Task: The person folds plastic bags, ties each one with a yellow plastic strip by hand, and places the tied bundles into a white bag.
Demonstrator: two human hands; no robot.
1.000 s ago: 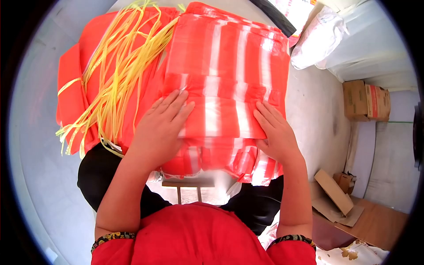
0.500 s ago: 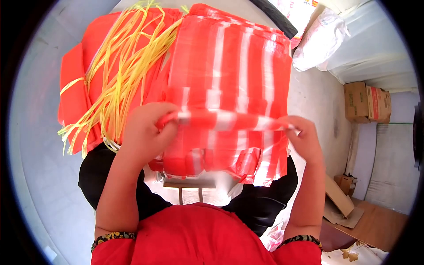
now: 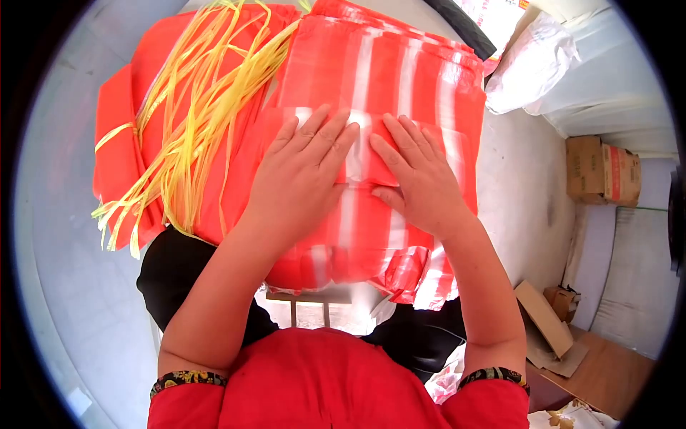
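Observation:
A stack of red and white striped plastic bags (image 3: 400, 79) lies in front of me. Across its middle is a folded striped bag (image 3: 363, 154), pressed flat under both palms. My left hand (image 3: 304, 164) rests on the fold's left part with fingers outstretched. On the right part lies my right hand (image 3: 414, 168), its fingers spread and pointing away from me. Left of the stack, a bunch of yellow plastic ties (image 3: 207, 121) is draped over a plain red bundle (image 3: 161, 61), which has a yellow tie around its left part.
A cardboard box (image 3: 604, 171) stands at the right by the wall. Flattened cardboard (image 3: 547, 322) leans near a brown wooden surface (image 3: 607, 368) at lower right. A white plastic sack (image 3: 532, 64) and a black roll (image 3: 461, 25) are at the upper right.
Both hands held the folded strip by its two ends. They have let go of the ends, moved inward and away from me, and now lie flat on the fold.

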